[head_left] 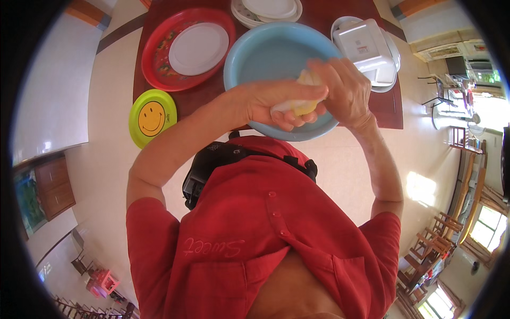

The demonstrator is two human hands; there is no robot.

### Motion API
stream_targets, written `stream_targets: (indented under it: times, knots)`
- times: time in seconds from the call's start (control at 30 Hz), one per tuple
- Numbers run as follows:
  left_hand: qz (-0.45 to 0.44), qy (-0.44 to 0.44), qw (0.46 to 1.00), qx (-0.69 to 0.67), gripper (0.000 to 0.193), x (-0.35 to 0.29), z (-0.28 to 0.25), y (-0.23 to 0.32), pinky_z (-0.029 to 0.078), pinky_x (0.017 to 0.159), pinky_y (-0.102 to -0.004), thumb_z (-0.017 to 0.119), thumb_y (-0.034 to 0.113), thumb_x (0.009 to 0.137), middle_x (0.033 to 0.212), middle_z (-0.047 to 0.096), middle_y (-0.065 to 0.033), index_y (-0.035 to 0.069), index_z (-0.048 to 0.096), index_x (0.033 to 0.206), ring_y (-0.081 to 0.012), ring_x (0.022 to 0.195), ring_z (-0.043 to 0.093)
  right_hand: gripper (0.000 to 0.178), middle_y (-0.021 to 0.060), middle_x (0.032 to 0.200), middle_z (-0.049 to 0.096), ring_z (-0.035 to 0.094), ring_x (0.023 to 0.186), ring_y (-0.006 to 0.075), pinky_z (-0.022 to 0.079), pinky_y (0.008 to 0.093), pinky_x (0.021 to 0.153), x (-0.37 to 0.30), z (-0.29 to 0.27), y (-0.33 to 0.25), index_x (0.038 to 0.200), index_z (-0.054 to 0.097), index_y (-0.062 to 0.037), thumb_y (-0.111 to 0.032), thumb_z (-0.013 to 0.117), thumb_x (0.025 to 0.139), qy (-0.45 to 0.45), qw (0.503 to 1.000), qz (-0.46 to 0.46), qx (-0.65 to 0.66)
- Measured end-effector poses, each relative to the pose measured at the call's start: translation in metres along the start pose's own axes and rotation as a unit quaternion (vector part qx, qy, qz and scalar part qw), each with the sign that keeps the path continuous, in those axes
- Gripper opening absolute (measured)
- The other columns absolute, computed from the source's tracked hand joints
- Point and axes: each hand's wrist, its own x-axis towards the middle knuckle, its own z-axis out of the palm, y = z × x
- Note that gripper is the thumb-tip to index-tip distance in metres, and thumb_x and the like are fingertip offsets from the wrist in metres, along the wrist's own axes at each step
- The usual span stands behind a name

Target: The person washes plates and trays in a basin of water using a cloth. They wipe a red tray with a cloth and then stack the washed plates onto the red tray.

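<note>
Over the near side of a light blue basin (265,50), both hands are closed round a crumpled white and yellow cloth (305,108). My left hand (279,101) has its fingers wrapped about the cloth, thumb on top. On the cloth's other end, my right hand (348,87) grips, its knuckles bent and its fingertips slightly blurred. Both hands stay above the basin's rim, which my forearms partly cover. What lies at the basin's near bottom is hidden behind my hands.
Left of the basin, a red patterned tray (151,58) holds a white plate (199,49). A green smiley plate (139,137) sits at the table's (383,109) left front corner. White plates (265,8) are stacked behind; white rectangular dishes (364,45) are piled at the right.
</note>
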Motion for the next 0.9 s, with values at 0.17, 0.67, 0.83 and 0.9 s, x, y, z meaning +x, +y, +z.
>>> stream_targets:
  times: [0.17, 0.67, 0.83, 0.9]
  knots:
    - [-0.031, 0.110, 0.957, 0.266, 0.026, 0.002, 0.002, 0.008, 0.025, 0.034, -0.0197, 0.069, 0.024, 0.073, 0.065, 0.050, -0.0032, 0.004, 0.055, 0.082, -0.0058, 0.039, 0.037, 0.025, 0.0010, 0.063, 0.056, 0.054, 0.055, 0.0201, 0.042, 0.0319, 0.045, 0.003, 0.002, 0.003, 0.086, 0.060, -0.0142, -0.018, 0.065, 0.062, -0.079, 0.996, -0.034, 0.007]
    - [0.267, 0.355, 0.404, 0.800, 0.025, 0.046, -0.080, 0.016, 0.046, 0.059, -0.0463, 0.059, 0.009, 0.063, 0.072, 0.060, -0.0205, -0.002, 0.057, 0.086, -0.0386, 0.065, 0.059, 0.014, 0.0097, 0.070, 0.065, 0.065, 0.066, 0.0276, 0.050, 0.0396, 0.055, 0.005, 0.067, 0.033, 0.081, 0.065, -0.0116, -0.023, 0.060, 0.075, -0.325, 0.933, 0.129, -0.084]
    - [0.204, 0.410, 0.674, 0.580, 0.020, 0.027, -0.056, 0.026, 0.042, 0.045, -0.0335, 0.061, 0.019, 0.075, 0.075, 0.059, -0.0117, 0.006, 0.058, 0.090, -0.0223, 0.053, 0.055, 0.047, 0.0142, 0.095, 0.062, 0.062, 0.086, 0.0278, 0.049, 0.0397, 0.072, -0.003, 0.057, 0.034, 0.116, 0.049, -0.0128, -0.023, 0.066, 0.073, -0.272, 0.943, 0.185, 0.048]
    - [0.095, 0.413, 0.815, 0.395, 0.020, 0.008, -0.046, 0.033, 0.036, 0.038, -0.0275, 0.062, 0.021, 0.077, 0.071, 0.056, -0.0078, 0.009, 0.057, 0.093, -0.0149, 0.046, 0.050, 0.065, 0.0154, 0.109, 0.059, 0.060, 0.095, 0.0267, 0.047, 0.0397, 0.078, -0.008, 0.048, 0.033, 0.130, 0.039, -0.0144, -0.024, 0.068, 0.073, -0.215, 0.947, 0.187, 0.149]
